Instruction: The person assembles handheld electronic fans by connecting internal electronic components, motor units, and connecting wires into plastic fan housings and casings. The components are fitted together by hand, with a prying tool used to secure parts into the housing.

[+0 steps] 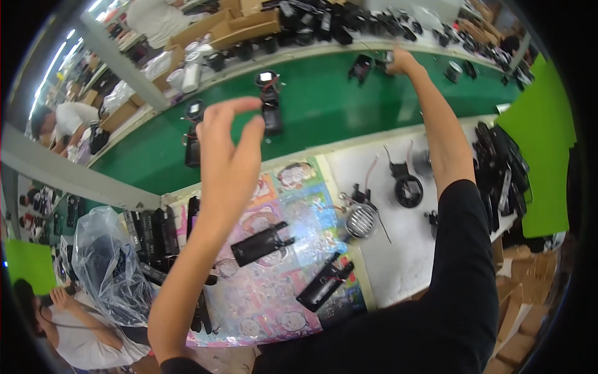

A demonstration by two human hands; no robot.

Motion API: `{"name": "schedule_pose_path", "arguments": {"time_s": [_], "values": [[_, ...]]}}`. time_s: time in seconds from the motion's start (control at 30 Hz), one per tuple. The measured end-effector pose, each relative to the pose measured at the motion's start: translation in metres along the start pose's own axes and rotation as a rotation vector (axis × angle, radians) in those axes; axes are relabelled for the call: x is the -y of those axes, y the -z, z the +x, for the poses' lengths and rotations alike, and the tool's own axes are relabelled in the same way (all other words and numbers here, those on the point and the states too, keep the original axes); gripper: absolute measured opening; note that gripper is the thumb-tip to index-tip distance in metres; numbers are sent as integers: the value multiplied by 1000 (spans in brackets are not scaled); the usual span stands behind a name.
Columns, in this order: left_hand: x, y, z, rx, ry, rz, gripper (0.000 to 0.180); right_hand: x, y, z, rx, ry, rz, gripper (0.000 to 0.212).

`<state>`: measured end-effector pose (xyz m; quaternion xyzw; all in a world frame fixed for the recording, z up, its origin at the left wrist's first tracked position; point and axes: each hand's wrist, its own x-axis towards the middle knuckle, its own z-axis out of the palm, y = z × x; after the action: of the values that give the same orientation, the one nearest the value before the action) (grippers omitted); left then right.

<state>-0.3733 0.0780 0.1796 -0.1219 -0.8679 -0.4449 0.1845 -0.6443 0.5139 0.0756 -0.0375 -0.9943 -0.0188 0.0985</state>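
Note:
My left hand [232, 134] is raised over the near edge of the green belt, with thumb and forefinger apart and nothing between them. Just beyond it on the belt lies a black housing with a round head [270, 112], a pale square on its top. A similar black unit [192, 134] is partly covered by the same hand. My right hand [403, 62] stretches to the far side of the belt, its fingers closed on the round head of another black housing [360, 68]. Two black elongated shells [261, 244] [325, 283] rest on the colourful picture mat [299, 215].
Right of the mat, a round metal grille part [361, 220] and a black ring part with wires [408, 190] lie on the white table. Black shells pile up at right [498, 168] and left [149, 230], beside a clear plastic bag [109, 268]. Co-workers sit at left.

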Motion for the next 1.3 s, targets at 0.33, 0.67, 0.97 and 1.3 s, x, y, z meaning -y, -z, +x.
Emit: {"name": "schedule_pose_path", "arguments": {"time_s": [0.33, 0.67, 0.97, 1.3], "values": [[-15, 81, -137, 459, 402, -757, 40, 166, 183, -161, -494, 587, 244, 49], [5, 102, -247, -426, 730, -1522, 50, 396, 208, -383, -214, 1736, 740, 19], [-3, 147, -375, -927, 806, -1061, 79, 620, 188, -351, 225, 1559, 483, 31], [28, 156, -399, -717, 795, -1151, 76, 673, 158, -330, 680, 1665, 307, 35]]}}
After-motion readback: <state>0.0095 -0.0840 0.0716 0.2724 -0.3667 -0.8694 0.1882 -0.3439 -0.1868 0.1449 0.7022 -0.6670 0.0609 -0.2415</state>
